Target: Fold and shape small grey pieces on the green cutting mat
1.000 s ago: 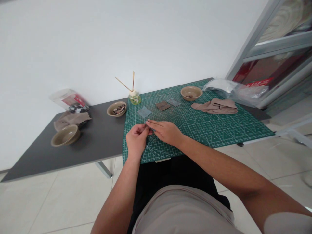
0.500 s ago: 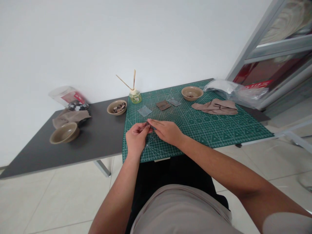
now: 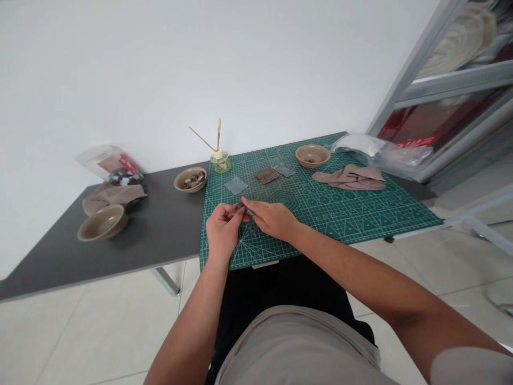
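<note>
Over the green cutting mat [image 3: 344, 214], my left hand [image 3: 223, 227] and my right hand [image 3: 274, 218] meet, their fingers closed around a small dark object [image 3: 246, 210]. Fingers cover most of it, so what it is cannot be made out. Beyond the hands lie a pale square [image 3: 236, 185], a brown square [image 3: 266, 175] and another pale square [image 3: 284, 170]. A tan bowl [image 3: 313, 156] with a few small brown pieces stands at the mat's back, near a crumpled brown cloth [image 3: 352, 177].
On the dark table [image 3: 164, 224] are a bowl of small pieces [image 3: 191, 180], another bowl [image 3: 102, 223], a cloth [image 3: 112, 198] and a clear bag [image 3: 110, 163]. A glass bottle with sticks [image 3: 220, 161] stands by the wall. Plastic packaging [image 3: 380, 152] lies at the back right.
The view has shifted slightly. Both hands stay together, and a little more of the dark object shows between their fingers.
</note>
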`<state>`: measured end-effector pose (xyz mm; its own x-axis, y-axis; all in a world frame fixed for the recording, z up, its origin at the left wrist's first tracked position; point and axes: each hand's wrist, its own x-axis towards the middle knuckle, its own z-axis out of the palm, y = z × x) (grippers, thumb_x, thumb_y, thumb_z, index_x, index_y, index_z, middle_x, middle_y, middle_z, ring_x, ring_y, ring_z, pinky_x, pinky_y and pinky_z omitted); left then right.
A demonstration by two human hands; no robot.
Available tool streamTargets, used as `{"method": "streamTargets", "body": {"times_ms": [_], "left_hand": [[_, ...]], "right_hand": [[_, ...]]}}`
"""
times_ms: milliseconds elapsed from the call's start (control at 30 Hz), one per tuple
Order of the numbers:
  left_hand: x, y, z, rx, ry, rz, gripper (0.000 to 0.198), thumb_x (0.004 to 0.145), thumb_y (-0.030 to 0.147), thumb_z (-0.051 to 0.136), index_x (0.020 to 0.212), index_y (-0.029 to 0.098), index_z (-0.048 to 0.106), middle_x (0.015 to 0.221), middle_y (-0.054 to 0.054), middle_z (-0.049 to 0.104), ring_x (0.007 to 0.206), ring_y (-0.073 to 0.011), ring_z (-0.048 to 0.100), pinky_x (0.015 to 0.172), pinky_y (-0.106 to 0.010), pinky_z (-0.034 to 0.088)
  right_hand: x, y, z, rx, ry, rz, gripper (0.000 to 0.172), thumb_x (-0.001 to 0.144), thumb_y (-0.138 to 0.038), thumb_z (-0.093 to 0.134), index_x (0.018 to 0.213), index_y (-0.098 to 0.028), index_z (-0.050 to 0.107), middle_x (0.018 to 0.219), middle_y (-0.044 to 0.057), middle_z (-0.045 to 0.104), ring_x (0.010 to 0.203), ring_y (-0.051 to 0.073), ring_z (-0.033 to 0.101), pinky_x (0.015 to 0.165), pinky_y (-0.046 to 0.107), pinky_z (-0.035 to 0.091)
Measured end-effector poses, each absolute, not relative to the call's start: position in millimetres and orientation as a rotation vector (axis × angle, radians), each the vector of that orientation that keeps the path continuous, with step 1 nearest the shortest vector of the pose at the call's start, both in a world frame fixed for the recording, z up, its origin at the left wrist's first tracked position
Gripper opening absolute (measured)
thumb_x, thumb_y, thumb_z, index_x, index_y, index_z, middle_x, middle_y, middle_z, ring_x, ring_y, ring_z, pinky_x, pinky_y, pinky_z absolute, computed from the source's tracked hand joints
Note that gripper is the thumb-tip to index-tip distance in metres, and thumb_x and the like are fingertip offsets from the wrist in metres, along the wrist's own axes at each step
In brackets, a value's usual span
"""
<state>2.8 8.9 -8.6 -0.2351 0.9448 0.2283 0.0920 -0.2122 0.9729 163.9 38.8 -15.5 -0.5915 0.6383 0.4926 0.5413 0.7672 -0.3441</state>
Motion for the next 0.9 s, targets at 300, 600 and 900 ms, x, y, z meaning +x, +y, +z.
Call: {"method": "streamTargets", "body": {"times_ms": [300, 600, 900], "left_hand": [[1.3, 8.1, -5.0, 1.408, 1.457, 1.441, 0.016, 0.079, 0.022, 0.067, 0.067, 0.021, 0.057, 0.057, 0.003, 0.067, 0.055, -0.0131, 0.066, 0.058, -0.024, 0.052], [1.2, 11.8, -13.2, 1.304, 1.323, 1.673, 0.017, 0.077, 0.03, 0.073, 0.079, 0.021, 0.06, 0.069, 0.004, 0.065, 0.059, -0.011, 0.062, 0.061, -0.025, 0.052], [-0.4, 13.3, -14.8, 1.372, 1.412, 1.773, 0.019, 0.076, 0.03, 0.074, 0.089, 0.02, 0.063, 0.087, -0.001, 0.069, 0.078, -0.0132, 0.066, 0.074, -0.026, 0.053]], "right_hand": [[164.3, 37.4, -13.8, -0.756, -2.419, 0.126, 0.052, 0.094, -0.009, 0.041, 0.144, -0.018, 0.049, 0.148, 0.011, 0.051, 0.128, 0.021, 0.058, 0.099, 0.037, 0.055], [162.4, 39.6, -10.0, -1.052, -2.253, 0.295, 0.043, 0.092, -0.015, 0.048, 0.135, -0.015, 0.056, 0.12, 0.011, 0.071, 0.102, 0.023, 0.07, 0.086, 0.034, 0.055], [164.1, 53.3, -9.5, -1.087, -1.887, 0.38, 0.042, 0.081, -0.026, 0.072, 0.121, -0.017, 0.062, 0.105, 0.008, 0.072, 0.103, 0.026, 0.06, 0.096, 0.043, 0.044]]}}
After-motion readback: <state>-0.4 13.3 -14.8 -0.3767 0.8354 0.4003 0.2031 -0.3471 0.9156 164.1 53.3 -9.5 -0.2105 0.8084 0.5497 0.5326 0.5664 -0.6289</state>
